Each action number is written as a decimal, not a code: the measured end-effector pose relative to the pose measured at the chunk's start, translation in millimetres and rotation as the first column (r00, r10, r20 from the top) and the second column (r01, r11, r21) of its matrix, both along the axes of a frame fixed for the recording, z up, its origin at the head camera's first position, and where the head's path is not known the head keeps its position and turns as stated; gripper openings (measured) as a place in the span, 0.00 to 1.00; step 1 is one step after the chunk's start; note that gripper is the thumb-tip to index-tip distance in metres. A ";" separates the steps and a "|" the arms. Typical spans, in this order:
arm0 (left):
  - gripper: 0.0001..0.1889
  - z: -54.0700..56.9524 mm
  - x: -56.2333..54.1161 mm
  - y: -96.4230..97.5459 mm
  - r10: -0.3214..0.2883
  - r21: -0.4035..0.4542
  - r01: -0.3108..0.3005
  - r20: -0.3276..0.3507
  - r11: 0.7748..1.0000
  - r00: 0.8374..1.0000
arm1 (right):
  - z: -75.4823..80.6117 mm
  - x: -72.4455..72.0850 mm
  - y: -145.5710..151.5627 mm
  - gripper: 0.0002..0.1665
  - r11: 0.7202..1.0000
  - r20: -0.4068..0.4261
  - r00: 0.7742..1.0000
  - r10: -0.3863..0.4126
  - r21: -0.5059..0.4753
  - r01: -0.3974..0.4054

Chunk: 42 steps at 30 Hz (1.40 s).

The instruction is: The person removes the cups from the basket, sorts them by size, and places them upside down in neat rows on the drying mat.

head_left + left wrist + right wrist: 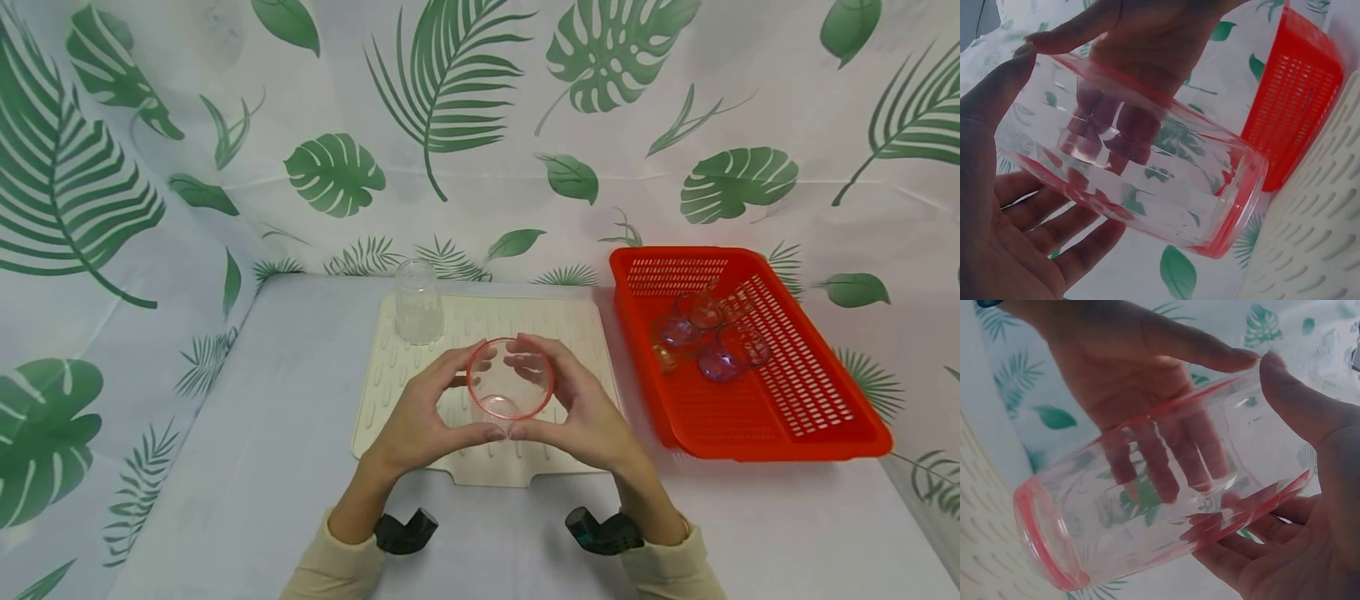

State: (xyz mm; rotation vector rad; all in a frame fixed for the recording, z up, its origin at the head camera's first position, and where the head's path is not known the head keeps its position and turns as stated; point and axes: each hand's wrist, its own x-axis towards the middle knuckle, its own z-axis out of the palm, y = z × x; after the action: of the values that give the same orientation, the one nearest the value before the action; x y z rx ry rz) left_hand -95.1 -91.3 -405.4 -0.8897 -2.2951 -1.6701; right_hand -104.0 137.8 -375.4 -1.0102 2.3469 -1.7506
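Both hands hold a clear drinking glass with a reddish tint over the cream drying mat. My left hand grips its left side, and my right hand grips the right. The thumbs meet at the near side, while the other fingers curve round the far side. In the wrist views, the walls of the glass are see-through, and its thick base points toward the mat. The round rim faces up to the head camera.
A second clear glass stands on the back left corner of the drying mat. To the right sits a red perforated basket with several purple and amber-tinted glasses in it. A leaf-patterned cloth hangs behind the table.
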 end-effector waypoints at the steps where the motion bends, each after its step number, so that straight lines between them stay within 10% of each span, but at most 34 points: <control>1: 0.45 0.1 0.2 -0.2 0.002 -0.001 -0.002 -0.001 1.000 1.000 | -0.6 -0.2 -0.2 0.55 1.000 -0.002 1.000 0.010 0.000 -0.010; 30: 0.44 4.0 2.5 -1.7 0.056 0.086 -0.046 -0.115 0.995 0.992 | -5.6 2.2 -15.6 0.65 0.995 0.053 0.994 0.097 0.001 -0.098; 42: 0.44 9.2 4.9 -8.5 0.110 0.133 -0.087 -0.172 0.987 0.979 | -38.9 -3.9 -36.8 0.56 0.978 0.146 0.976 0.159 0.115 -0.177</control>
State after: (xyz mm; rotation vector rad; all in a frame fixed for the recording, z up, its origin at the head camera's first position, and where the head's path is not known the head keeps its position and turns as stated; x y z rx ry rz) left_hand -90.2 -99.8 -396.2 -0.8476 -2.0586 -1.6015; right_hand -107.8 101.0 -414.3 -1.0031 2.1879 -1.5374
